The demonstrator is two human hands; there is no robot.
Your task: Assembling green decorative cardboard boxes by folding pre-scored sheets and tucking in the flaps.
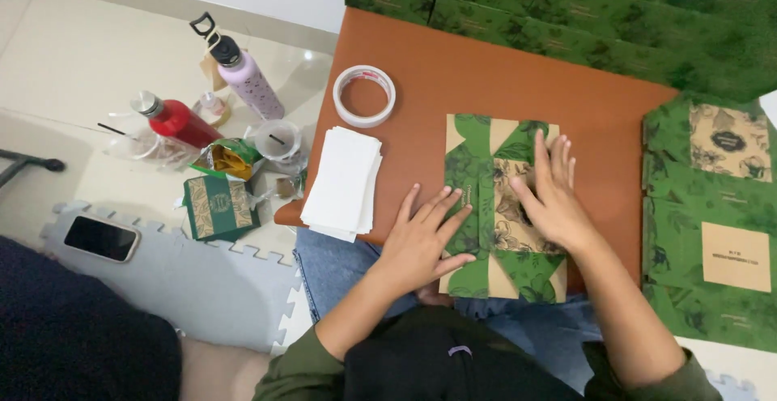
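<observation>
At the brown board's (pixel 502 85) near edge, both flat, open hands, left hand (pixel 421 243) and right hand (pixel 550 199), press a half-folded green floral cardboard box blank (pixel 486 207), end flaps unfolded.

Both hands press flat on a folded green leaf-print cardboard box blank (pixel 502 207) lying on the brown bench (pixel 502 77): left hand (pixel 421 243) on its left flap, right hand (pixel 554 199) on the middle panel. A stack of white paper sheets (pixel 344 178) and a white tape roll (pixel 364 96) lie left of it.

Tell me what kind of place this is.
Probably a home floor used for packing boxes: foam floor mats, stacked green printed boxes, a tape roll, and both hands pressing a flat box.
</observation>
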